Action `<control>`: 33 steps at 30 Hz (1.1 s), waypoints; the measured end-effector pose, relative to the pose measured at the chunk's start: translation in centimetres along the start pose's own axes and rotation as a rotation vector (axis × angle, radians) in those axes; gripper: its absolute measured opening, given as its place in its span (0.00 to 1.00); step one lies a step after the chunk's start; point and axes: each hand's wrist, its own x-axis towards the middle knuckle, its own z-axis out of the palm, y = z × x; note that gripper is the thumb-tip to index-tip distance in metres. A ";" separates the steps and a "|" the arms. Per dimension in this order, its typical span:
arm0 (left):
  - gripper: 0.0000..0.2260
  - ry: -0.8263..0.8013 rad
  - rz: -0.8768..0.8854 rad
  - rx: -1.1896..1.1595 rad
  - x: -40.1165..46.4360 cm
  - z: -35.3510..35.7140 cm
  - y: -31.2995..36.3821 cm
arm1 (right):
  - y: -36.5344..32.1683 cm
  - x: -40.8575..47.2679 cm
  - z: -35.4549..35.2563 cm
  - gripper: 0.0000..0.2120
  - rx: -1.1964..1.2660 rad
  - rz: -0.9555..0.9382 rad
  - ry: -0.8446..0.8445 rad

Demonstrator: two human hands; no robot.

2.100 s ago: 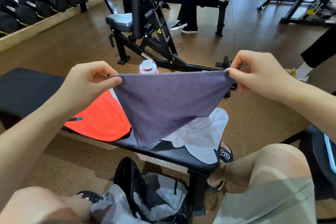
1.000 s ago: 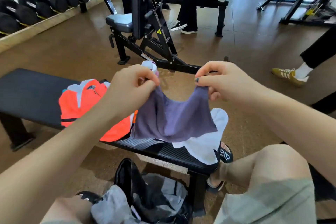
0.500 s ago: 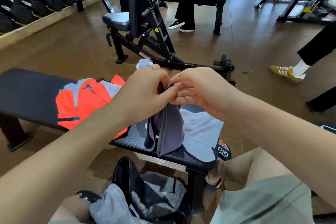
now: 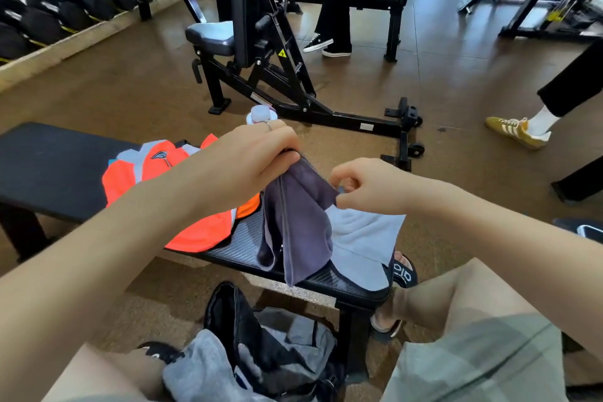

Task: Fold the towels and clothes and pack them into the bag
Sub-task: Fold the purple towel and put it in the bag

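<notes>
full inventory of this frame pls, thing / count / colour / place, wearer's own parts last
Dark purple-grey cloth towel: 1, held up over the bench, hanging folded.
Orange and grey sports top: 1, on the bench, left.
Pale blue-white folded cloth: 1, bench's right end.
Black padded bench: 1, across the middle.
Grey and black bag: 1, floor, open, between the knees.
White-capped bottle: 1, behind the left hand.
Black weight machine: 1, beyond the bench.
Left hand: grips the towel's top.
Right hand: pinches its edge.
</notes>
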 end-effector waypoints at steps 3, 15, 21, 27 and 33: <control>0.15 -0.026 -0.001 0.025 -0.6 -0.2 -0.3 | 1.2 0.1 0.2 0.10 -0.015 -0.018 -0.016; 0.12 0.072 -0.181 0.170 -2.7 0.3 -2.6 | 0.4 -0.6 -2.8 0.07 -0.387 -0.458 0.392; 0.06 0.250 -0.326 -0.030 -2.8 0.1 -2.7 | -0.6 -1.1 -4.0 0.09 -0.284 -0.562 0.422; 0.06 0.342 -0.552 -0.339 -2.0 0.5 -1.9 | -1.1 -0.1 -4.6 0.13 -0.155 -0.357 0.511; 0.05 0.399 -0.518 -0.336 -1.0 -0.6 -1.4 | -1.8 -0.1 -6.3 0.14 0.008 -0.245 0.539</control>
